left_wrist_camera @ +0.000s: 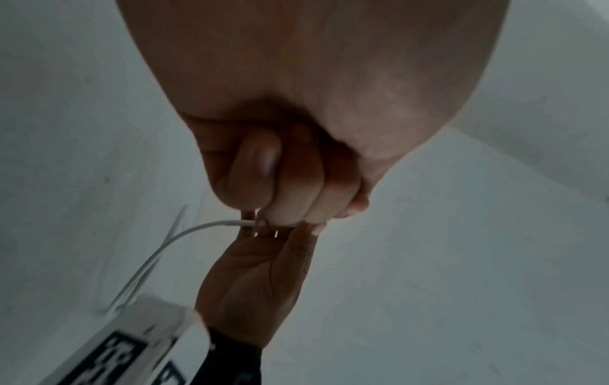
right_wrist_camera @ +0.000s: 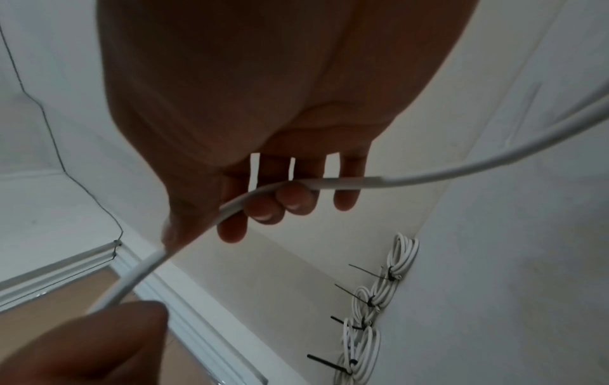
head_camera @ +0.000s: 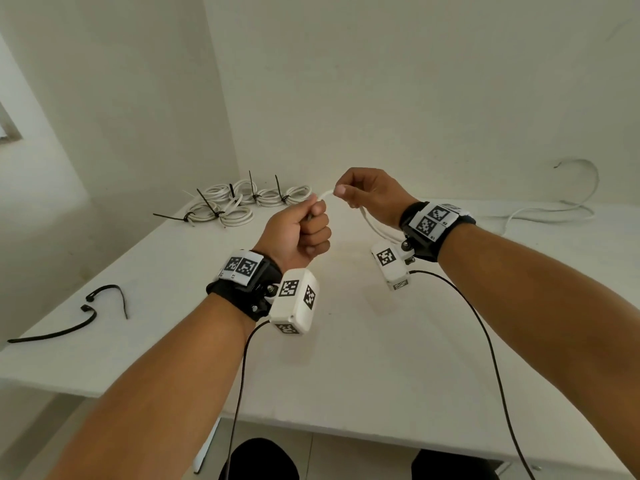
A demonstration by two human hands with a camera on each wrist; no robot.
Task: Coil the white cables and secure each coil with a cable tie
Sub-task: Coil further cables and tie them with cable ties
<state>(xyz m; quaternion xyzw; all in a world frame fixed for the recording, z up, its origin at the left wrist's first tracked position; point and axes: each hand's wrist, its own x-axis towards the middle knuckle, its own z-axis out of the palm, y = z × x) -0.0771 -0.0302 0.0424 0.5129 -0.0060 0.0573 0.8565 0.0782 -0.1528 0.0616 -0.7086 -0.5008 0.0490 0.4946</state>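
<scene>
A loose white cable [head_camera: 326,194] is held in the air above the white table [head_camera: 349,368] between both hands. My left hand [head_camera: 304,230] is a fist that grips the cable's end. My right hand [head_camera: 360,192], just to its right, pinches the cable between thumb and fingers. From there the cable drops under my right wrist and trails off across the table to the far right [head_camera: 550,213]. In the right wrist view the cable [right_wrist_camera: 428,174] crosses my curled fingers [right_wrist_camera: 263,208]. The left wrist view shows my fist [left_wrist_camera: 290,182] and the cable [left_wrist_camera: 184,234].
Several coiled white cables [head_camera: 242,202], each bound with a black tie, lie at the table's back left corner against the wall. Two loose black cable ties [head_camera: 86,313] lie near the left edge. Black sensor leads hang from both wrists over the front edge.
</scene>
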